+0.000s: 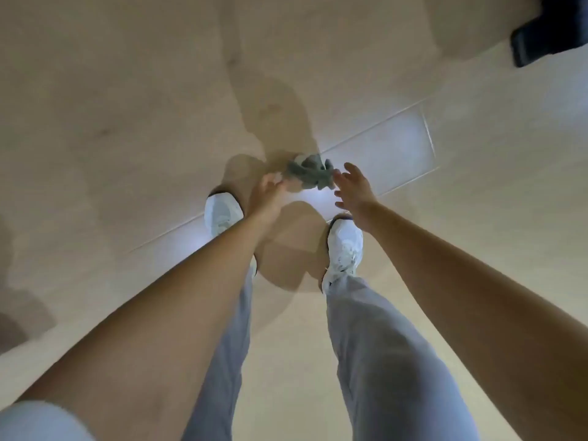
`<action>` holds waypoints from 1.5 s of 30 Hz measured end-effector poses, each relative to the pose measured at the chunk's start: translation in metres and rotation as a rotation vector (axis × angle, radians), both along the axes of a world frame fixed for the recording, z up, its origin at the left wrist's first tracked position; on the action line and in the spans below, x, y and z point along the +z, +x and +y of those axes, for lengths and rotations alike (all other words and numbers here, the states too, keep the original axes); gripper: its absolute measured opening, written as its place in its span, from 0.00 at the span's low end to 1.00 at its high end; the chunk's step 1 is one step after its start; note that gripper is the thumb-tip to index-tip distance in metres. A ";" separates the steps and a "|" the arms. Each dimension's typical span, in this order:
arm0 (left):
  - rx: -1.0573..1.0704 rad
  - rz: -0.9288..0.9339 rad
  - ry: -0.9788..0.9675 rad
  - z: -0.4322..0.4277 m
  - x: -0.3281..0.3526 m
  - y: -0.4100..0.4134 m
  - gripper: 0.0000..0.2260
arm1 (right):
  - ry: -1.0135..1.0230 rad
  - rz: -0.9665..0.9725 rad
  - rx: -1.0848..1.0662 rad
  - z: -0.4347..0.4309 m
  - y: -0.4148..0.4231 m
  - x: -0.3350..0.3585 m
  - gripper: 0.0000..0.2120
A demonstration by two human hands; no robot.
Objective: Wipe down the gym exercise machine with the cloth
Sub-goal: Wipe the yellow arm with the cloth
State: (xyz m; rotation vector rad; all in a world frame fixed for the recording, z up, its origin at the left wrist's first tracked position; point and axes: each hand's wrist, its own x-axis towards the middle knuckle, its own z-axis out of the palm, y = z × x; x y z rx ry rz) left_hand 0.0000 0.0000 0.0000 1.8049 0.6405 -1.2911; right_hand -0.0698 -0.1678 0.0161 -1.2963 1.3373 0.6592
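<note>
A crumpled grey-green cloth [310, 173] hangs low in front of me, above the pale floor and between my two hands. My left hand [267, 192] reaches down with its fingers curled at the cloth's left edge, pinching it; the view is blurred there. My right hand [353, 189] is just right of the cloth, fingers spread and straight, its fingertips close to the fabric and gripping nothing. No exercise machine is plainly in view.
I stand on a beige floor [127, 106] with thin seam lines. My white shoes [345, 246] and grey trousers are below the hands. A dark, boxy object [547, 33] sits at the top right corner; what it is cannot be told.
</note>
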 end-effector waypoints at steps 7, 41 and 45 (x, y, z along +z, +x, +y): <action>-0.151 -0.002 -0.012 -0.025 -0.036 0.014 0.08 | 0.027 0.054 -0.353 0.001 0.012 -0.023 0.07; -0.607 -0.651 -0.534 0.043 0.612 0.209 0.06 | -0.413 -0.720 0.528 0.017 0.165 0.639 0.11; -0.663 -0.814 -0.480 0.044 0.657 0.253 0.12 | -0.615 -0.726 0.519 0.024 0.197 0.671 0.10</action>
